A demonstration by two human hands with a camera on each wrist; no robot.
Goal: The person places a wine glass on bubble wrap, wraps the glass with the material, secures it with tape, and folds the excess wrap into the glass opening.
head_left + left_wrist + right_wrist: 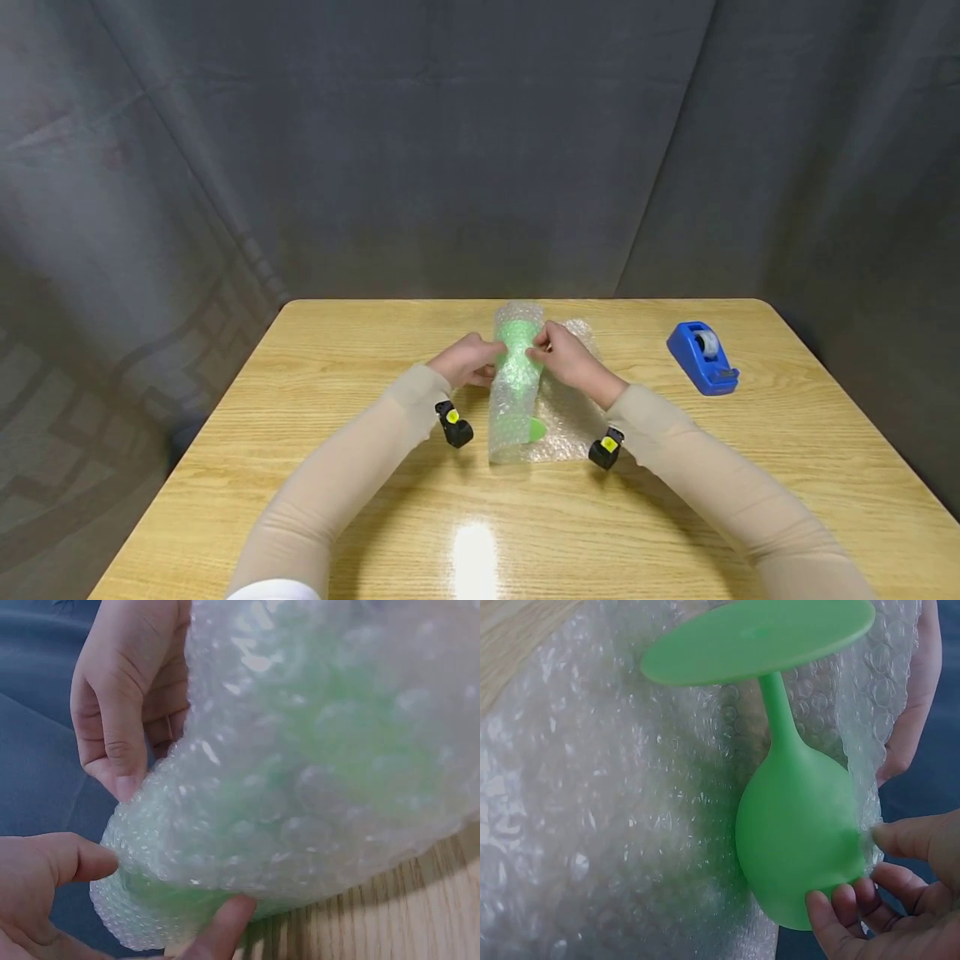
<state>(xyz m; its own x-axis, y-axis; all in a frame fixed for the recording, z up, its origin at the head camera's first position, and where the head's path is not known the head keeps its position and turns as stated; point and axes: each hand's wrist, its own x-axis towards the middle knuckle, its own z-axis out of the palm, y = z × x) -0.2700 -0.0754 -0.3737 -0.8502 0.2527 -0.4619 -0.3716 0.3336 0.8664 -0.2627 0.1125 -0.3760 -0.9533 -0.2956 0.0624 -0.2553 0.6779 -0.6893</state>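
A green goblet (802, 817) with a flat round foot lies on its side in a sheet of bubble wrap (566, 421). One flap of the sheet is folded over it, and its foot (537, 429) peeks out toward the near side. My left hand (468, 360) holds the wrapped bowl from the left, thumb and a finger spread along it in the left wrist view. From the right, my right hand (900, 889) pinches the edge of the folded flap between thumb and fingers, its fingertips against the bowl.
A blue tape dispenser (703, 358) with a roll of clear tape stands on the right of the wooden table (360, 383). More bubble wrap spreads flat to the right of the goblet. Dark grey curtains (450, 150) hang behind the table and at its sides.
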